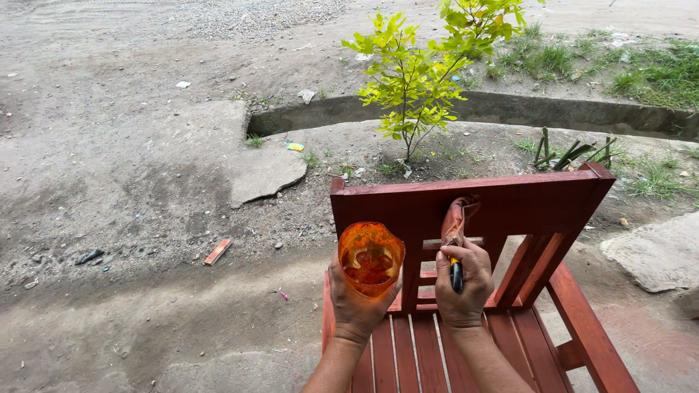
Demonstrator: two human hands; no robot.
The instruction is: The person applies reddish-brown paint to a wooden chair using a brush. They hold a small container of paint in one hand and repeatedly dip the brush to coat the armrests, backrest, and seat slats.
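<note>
A: Chair (pixel 510 200): bottom edge of the frame cuts off seat front and legs; back's lower slats partly hidden behind both hands.

B: Brush (pixel 456 240)?

A: Handle mostly buried in right hand (pixel 462 287); bristles wet, shape smeared. Left hand (pixel 353 306): palm hidden under orange cup (pixel 370 256), contents unclear through tinted plastic.

B: Ground litter?

A: Dark object (pixel 89 257) far left too small to identify. Both forearms cut off at frame bottom

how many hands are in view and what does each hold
2. The left hand holds an orange cup; the right hand holds a brush against the red chair.
</note>
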